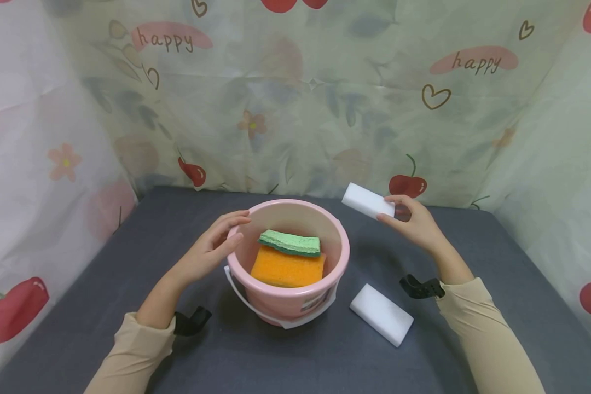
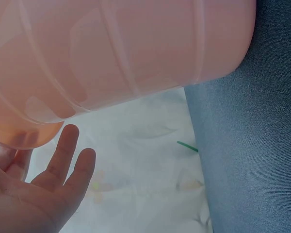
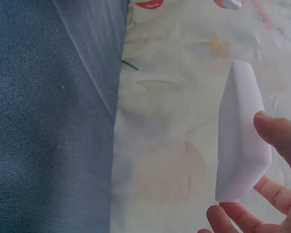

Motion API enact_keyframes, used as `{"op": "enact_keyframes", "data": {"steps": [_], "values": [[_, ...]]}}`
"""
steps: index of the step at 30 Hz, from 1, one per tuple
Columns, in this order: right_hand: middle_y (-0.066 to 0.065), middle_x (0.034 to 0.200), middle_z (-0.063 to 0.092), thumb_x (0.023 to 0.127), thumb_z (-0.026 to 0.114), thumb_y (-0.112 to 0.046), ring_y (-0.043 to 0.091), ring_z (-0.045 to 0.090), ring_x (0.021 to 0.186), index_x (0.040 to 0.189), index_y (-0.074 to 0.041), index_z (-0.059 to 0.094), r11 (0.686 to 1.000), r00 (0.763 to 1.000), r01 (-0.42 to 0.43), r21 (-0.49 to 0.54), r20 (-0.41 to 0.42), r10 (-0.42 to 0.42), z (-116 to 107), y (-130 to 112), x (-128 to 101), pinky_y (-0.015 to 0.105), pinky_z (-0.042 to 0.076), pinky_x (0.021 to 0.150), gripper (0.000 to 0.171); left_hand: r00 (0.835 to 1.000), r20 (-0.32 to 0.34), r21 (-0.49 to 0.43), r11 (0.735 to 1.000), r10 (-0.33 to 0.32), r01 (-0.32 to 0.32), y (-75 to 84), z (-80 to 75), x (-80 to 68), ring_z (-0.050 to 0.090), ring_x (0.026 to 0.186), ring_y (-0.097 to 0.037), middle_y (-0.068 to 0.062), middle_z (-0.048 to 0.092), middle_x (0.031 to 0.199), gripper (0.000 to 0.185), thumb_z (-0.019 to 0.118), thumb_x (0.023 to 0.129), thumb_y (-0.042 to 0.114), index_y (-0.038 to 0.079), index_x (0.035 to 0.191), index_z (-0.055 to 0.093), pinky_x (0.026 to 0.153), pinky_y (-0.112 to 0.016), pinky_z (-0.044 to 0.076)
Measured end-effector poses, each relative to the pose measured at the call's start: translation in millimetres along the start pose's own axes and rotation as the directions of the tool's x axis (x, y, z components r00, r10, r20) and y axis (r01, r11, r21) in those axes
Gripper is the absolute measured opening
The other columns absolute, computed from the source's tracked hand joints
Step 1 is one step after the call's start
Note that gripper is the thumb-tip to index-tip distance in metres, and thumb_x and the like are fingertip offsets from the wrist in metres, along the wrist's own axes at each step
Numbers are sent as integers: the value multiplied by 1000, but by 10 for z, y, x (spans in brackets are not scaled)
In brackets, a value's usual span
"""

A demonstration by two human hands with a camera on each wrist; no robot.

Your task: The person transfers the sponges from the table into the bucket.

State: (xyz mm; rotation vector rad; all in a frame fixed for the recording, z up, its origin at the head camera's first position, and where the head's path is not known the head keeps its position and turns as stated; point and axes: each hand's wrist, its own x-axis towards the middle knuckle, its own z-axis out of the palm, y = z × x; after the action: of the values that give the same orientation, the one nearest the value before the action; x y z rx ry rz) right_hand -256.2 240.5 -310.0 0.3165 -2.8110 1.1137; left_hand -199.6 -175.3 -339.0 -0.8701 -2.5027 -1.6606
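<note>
Pinching a white sponge [image 1: 368, 201] right of the bucket [image 1: 336, 261], the right hand [image 1: 416, 223] angled it bucketward; the left hand [image 1: 212, 249] rested spread on the rim.

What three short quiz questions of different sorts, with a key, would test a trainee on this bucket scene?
1. True or false: the right hand holds a white sponge in the air.
2. Which sponge lies on top inside the bucket? A orange, B green, C white.
3. Fill in: the left hand touches the bucket's ____.

Key: 1 true. 2 B: the green sponge lies on the orange sponge. 3 rim. A second white sponge lies on the table.
</note>
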Motion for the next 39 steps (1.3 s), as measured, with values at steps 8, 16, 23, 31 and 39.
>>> {"op": "enact_keyframes", "data": {"steps": [8,16,23,31,39], "values": [[20,136,45,87,65,-33,41,51,119,131,-6,46,1000,1000,30,7,-9,-29,-16,-33,-9,54,48,87,55,1000,-2,-2,1000,-5,5,7,1,-2,31,135,-32,-10,28,150,38,44,98,15,7,135,43,105,-57,32],[19,138,44,87,64,-35,41,49,121,131,-7,46,999,999,34,21,-4,-34,-44,-107,-48,56,46,89,56,1000,0,-4,1000,-4,4,1,1,2,31,135,-32,-10,28,151,38,43,98,15,6,135,43,105,-56,32],[19,136,46,87,64,-35,41,50,119,130,-9,47,999,998,50,20,-27,-49,-74,-208,-98,55,48,86,53,1000,2,-15,1000,-3,3,-9,-2,4,30,136,-32,-10,28,151,38,44,98,14,6,135,43,106,-56,31],[17,135,48,87,65,-32,39,53,118,130,-10,49,996,996,81,44,-28,-80,-90,-288,-119,50,49,84,52,1000,0,-17,1000,-11,11,-6,-5,3,29,136,-33,-10,28,151,39,44,98,15,6,135,43,107,-57,31],[16,132,50,87,66,-26,37,56,116,129,-9,49,989,992,124,84,-25,-123,-69,-411,-152,51,48,91,49,1000,1,-14,1000,-13,13,-5,-6,6,29,136,-33,-10,28,151,38,44,98,15,6,135,43,107,-58,30]]}}
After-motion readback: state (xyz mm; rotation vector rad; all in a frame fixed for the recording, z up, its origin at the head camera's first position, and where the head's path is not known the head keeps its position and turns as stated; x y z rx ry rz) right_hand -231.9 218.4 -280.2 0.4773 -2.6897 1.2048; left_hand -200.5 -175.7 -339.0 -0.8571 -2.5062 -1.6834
